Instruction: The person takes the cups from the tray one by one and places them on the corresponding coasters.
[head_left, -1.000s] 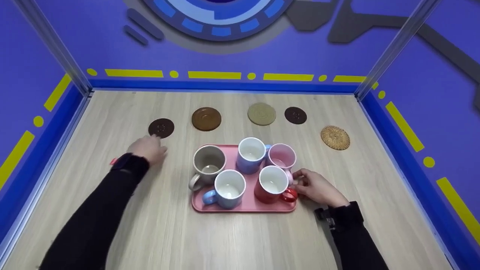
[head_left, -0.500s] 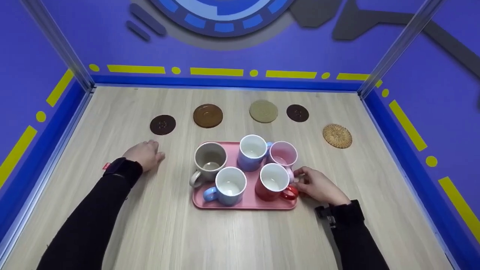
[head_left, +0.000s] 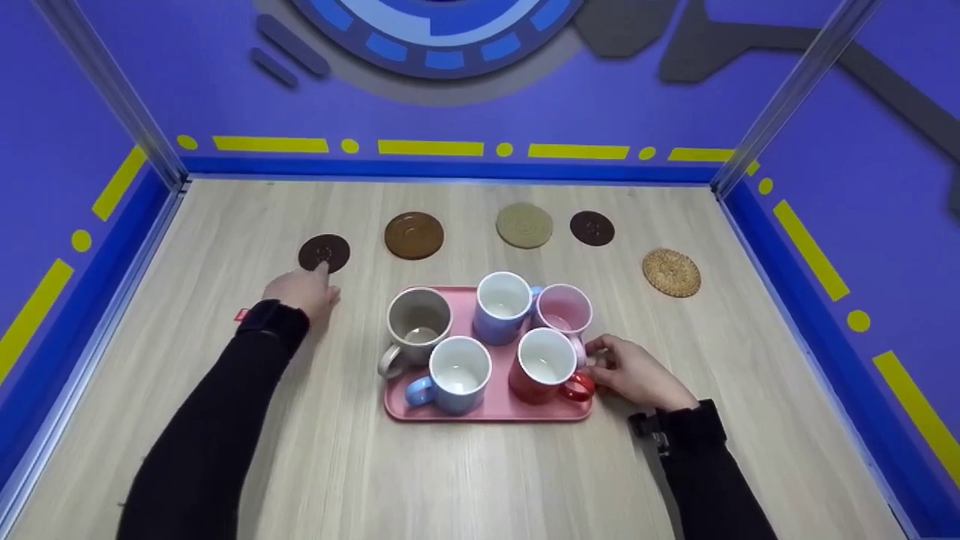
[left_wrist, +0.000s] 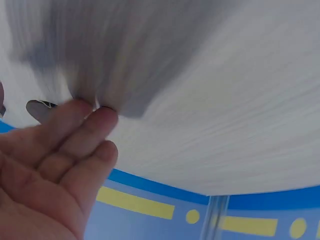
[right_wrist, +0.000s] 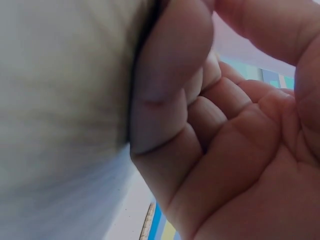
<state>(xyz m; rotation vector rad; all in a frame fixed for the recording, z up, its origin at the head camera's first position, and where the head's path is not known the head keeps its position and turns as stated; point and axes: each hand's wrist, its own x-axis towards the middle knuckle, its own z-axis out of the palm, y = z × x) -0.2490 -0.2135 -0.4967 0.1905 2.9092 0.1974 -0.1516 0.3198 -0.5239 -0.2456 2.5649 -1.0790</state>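
Note:
In the head view my left hand (head_left: 300, 294) lies at the near edge of a dark brown coaster (head_left: 325, 253), with one fingertip over its rim. The left wrist view shows the fingers loosely bent, with nothing gripped. On the other side, my right hand (head_left: 637, 373) pinches the handle of a pink mug (head_left: 564, 310) at the right end of a pink tray (head_left: 498, 409). The right wrist view shows curled fingers (right_wrist: 175, 75) close up; the handle is mostly hidden. Also standing on the tray are a red mug (head_left: 534, 382), a grey mug (head_left: 418, 322) and two blue mugs (head_left: 498, 326).
Behind the tray lie a round brown coaster (head_left: 414, 235), an olive-beige coaster (head_left: 524, 225), a second dark coaster (head_left: 592, 228) and a woven coaster (head_left: 671, 273). Blue-purple walls (head_left: 480, 165) with metal corner posts enclose the wooden tabletop (head_left: 450, 480).
My left hand drew back slightly from the dark coaster, then moved forward and right to its near edge again. The right hand, mugs and tray have stayed put.

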